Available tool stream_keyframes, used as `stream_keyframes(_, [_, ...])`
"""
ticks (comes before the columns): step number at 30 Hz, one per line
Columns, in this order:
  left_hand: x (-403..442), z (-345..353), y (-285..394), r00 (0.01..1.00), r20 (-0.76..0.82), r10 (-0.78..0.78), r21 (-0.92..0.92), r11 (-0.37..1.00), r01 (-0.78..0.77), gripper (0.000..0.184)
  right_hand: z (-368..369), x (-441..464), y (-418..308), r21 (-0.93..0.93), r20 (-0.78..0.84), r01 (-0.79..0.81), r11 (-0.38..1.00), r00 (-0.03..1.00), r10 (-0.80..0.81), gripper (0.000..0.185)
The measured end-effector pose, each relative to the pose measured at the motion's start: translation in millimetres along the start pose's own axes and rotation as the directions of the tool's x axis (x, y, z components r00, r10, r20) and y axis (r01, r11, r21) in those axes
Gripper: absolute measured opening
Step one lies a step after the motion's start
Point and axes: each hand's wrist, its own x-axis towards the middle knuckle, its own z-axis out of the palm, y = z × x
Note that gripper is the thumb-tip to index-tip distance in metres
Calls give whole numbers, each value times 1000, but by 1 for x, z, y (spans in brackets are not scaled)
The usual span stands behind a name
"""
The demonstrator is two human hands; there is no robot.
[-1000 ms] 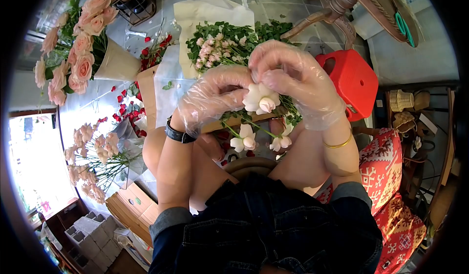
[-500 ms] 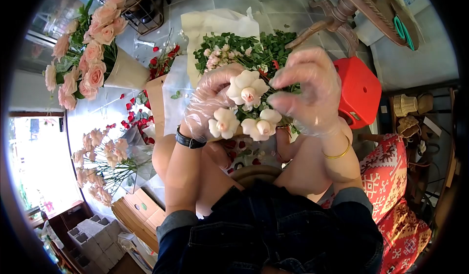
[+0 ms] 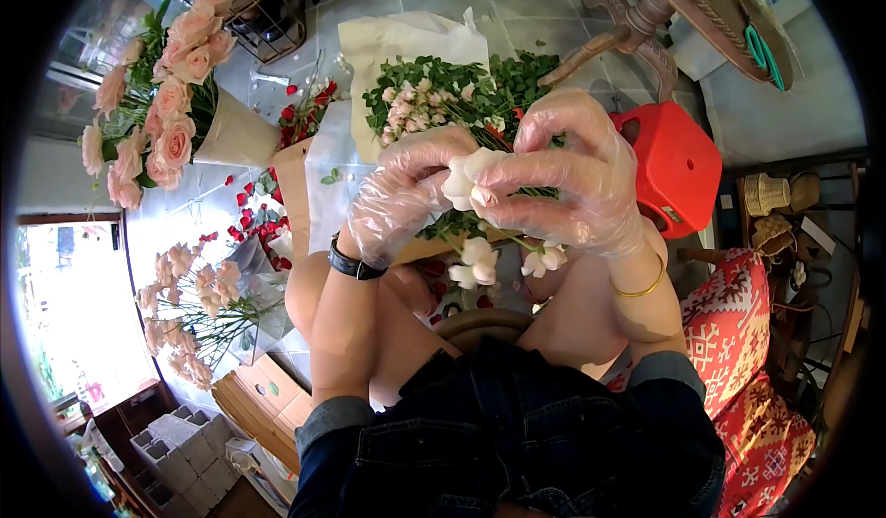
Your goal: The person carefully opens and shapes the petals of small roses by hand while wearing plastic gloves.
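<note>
Both my hands wear clear plastic gloves and meet at a white rose (image 3: pixel 464 182) in front of me. My left hand (image 3: pixel 401 190) is closed around the flower's left side and base. The thumb and fingers of my right hand (image 3: pixel 572 176) pinch its petals from the right. Two more white roses, one (image 3: pixel 476 262) below my hands and another (image 3: pixel 543 259) to its right, hang with their faces turned down. Behind my hands, small pink roses (image 3: pixel 420 109) with green leaves lie on cream paper (image 3: pixel 369 47).
Pink roses stand in a white cone holder (image 3: pixel 238 132) at the upper left; more pale roses (image 3: pixel 189 287) are below. Red petals lie on the floor. A red stool (image 3: pixel 688 169) is at right, beneath a carved wooden table (image 3: pixel 697 19). A patterned red seat (image 3: pixel 729 324) is at lower right.
My right hand moved off the rose with its fingers apart, then came back left and closed on its petals. The white roses tilted up toward me, then turned down again.
</note>
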Motion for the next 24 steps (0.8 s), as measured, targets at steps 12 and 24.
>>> stream_keyframes(12, [-1,-7,-3,989,147,12,109,994,-28,19,-2,-1,1,130,61,-132,983,990,125,20])
stream_keyframes(24, [-2,0,-5,999,12,35,26,999,-35,17,-1,-5,10,304,92,-320,897,947,307,14])
